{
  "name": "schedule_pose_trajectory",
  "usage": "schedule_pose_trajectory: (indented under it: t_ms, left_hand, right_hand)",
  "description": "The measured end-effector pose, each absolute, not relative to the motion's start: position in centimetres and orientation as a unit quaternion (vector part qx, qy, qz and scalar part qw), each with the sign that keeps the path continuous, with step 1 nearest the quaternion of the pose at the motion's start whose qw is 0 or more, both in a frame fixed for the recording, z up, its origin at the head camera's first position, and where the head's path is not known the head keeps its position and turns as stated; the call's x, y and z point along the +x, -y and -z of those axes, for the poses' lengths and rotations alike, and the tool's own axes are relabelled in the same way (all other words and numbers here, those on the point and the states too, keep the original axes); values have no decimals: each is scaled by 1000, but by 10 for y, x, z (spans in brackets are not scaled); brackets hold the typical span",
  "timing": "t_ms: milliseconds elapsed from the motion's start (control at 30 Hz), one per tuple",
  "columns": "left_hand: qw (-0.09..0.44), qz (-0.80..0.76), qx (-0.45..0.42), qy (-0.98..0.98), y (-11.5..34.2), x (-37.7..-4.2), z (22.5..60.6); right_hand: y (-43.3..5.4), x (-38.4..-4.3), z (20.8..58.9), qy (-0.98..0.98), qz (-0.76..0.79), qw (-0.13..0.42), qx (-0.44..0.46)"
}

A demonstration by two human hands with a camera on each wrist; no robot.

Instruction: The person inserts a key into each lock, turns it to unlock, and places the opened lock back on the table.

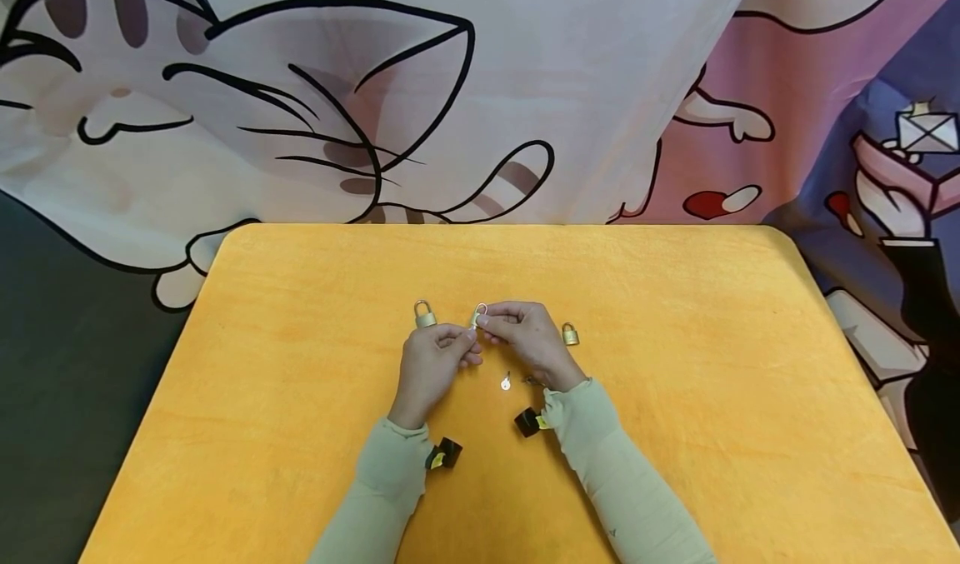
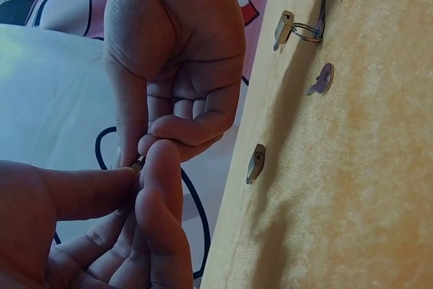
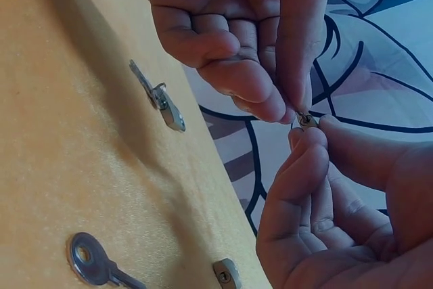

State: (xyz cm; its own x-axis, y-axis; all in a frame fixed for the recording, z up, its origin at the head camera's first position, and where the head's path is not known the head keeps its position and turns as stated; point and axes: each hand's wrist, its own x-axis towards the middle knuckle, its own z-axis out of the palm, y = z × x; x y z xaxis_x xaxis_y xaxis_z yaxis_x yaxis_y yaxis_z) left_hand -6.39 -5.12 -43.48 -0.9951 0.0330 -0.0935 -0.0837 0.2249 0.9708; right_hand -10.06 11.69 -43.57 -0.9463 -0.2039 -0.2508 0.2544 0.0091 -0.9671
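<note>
My right hand (image 1: 528, 339) pinches a small brass padlock (image 1: 475, 317) between thumb and fingertips, its shackle upward. In the right wrist view the keyhole end of this padlock (image 3: 308, 121) shows between both hands. My left hand (image 1: 435, 370) pinches a small key (image 3: 302, 111) at that keyhole; fingers mostly hide it, and how deep it sits I cannot tell. Just beyond my left hand stands a brass padlock (image 1: 425, 319). Another padlock (image 1: 570, 336) stands to the right of my right hand. A loose key (image 1: 506, 382) lies on the table between my wrists.
A metal ring (image 2: 307, 32) with a key lies near a padlock (image 2: 285, 28) in the left wrist view. More keys (image 1: 532, 381) lie by my right wrist. The yellow table (image 1: 300, 397) ends at a printed cloth (image 1: 600, 114) behind it.
</note>
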Motion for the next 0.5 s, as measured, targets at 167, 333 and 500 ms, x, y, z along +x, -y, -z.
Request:
schedule_pose_trajectory:
  t_ms: [167, 333, 500]
  left_hand:
    - [47, -623, -16, -781, 51, -64, 434]
    - [49, -624, -17, -780, 50, -64, 434]
    - [49, -624, -16, -780, 50, -64, 435]
  right_hand:
    - [-117, -100, 434, -699, 698, 157, 15]
    - [-117, -99, 435, -698, 698, 160, 13]
    - [-117, -99, 435, -698, 696, 165, 11]
